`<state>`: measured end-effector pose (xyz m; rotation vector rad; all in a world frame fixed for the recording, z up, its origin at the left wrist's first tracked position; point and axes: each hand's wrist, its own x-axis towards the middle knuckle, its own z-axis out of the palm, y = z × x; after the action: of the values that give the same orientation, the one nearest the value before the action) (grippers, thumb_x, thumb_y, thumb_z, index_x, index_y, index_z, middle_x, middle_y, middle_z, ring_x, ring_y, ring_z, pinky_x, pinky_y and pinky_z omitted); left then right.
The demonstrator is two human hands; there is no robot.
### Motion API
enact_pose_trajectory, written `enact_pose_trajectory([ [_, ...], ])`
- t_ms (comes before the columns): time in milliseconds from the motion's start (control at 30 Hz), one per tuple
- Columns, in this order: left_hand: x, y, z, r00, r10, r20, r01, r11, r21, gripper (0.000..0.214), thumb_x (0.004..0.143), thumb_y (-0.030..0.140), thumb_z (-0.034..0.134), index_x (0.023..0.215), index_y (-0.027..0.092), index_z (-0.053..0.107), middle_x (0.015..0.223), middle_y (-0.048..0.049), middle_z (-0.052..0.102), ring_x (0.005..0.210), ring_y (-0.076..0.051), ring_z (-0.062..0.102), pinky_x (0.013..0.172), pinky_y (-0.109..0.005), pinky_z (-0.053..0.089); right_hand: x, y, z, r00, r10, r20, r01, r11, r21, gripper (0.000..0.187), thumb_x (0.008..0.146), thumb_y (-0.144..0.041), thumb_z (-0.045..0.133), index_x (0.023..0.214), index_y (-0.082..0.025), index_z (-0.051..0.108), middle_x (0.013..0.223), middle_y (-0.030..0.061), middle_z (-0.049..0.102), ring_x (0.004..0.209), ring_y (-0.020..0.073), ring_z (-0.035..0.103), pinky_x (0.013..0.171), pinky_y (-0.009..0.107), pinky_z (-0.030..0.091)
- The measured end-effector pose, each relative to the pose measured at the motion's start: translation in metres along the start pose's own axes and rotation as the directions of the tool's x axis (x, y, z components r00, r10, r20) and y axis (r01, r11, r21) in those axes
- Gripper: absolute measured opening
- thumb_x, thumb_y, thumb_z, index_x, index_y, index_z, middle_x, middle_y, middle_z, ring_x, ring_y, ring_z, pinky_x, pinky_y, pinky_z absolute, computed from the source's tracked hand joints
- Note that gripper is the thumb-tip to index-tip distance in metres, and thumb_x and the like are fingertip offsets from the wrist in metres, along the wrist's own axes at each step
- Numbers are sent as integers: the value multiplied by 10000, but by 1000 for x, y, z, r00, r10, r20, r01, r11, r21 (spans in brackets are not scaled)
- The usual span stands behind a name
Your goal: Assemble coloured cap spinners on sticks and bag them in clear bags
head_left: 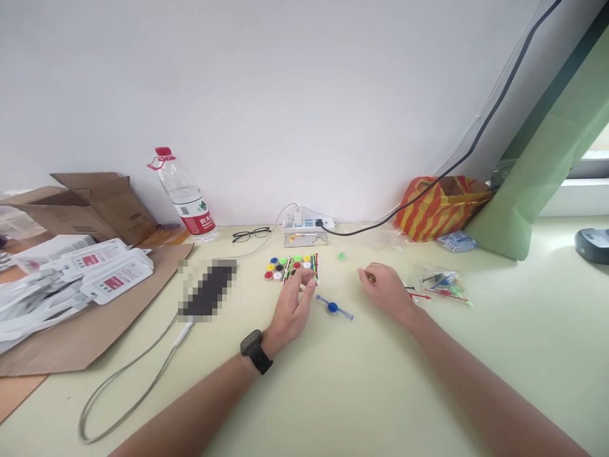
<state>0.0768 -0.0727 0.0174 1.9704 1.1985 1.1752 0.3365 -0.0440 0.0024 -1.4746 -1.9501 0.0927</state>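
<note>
My left hand (292, 303), with a dark watch on its wrist, reaches to a small clear pack of coloured round pieces and thin sticks (291, 267); its fingertips touch the pack's near right edge. My right hand (386, 289) rests on the pale table with its fingers curled, pinching a small brownish piece at the fingertips. Between the hands lies a blue spinner-like piece on a blue stick (333, 308). A single green round piece (341, 256) sits apart, further back.
A plastic bag of coloured sticks (445, 284) lies right of my right hand. Behind are a power strip (307, 223), glasses (251, 234), a water bottle (184, 197) and a striped bag (440, 206). Cardboard (90, 317), white packets and a grey cable (133, 393) lie left.
</note>
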Motion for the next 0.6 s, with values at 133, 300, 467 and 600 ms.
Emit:
enact_pose_trajectory([
  [133,0,0,1,1000,-6,-8,6,1000,2,301,1072,447,403,1201,239,578,1052,-62,688,1030,-235,620,895,-381,437,-2,-1,-5,991,29,-130,-29,1000,-1,385,996,-317,472,621,-231,470,635,29,560,610,190,523,620,329,379],
  [300,0,-1,1,1000,-12,-8,12,1000,-7,314,1072,455,398,1192,237,591,1127,-80,680,1051,-242,620,901,-388,443,-2,6,3,997,-65,-45,69,993,97,186,978,-252,477,975,-205,657,1023,106,698,956,243,650,872,363,504],
  [467,0,-2,1,1000,-7,-9,7,1000,-9,321,1072,458,397,1204,237,589,1108,-82,679,1039,-243,624,896,-392,449,-1,14,16,997,-71,27,71,997,16,275,963,-252,492,1169,-165,652,1256,160,654,1196,288,599,1036,432,471],
  [600,0,0,1,1000,-10,1,10,1000,-5,310,1073,454,400,1204,241,584,1083,-69,683,1033,-236,622,898,-388,444,0,12,14,997,-63,51,63,998,-2,168,947,-237,499,949,-184,659,1089,134,692,1048,270,642,925,394,497],
])
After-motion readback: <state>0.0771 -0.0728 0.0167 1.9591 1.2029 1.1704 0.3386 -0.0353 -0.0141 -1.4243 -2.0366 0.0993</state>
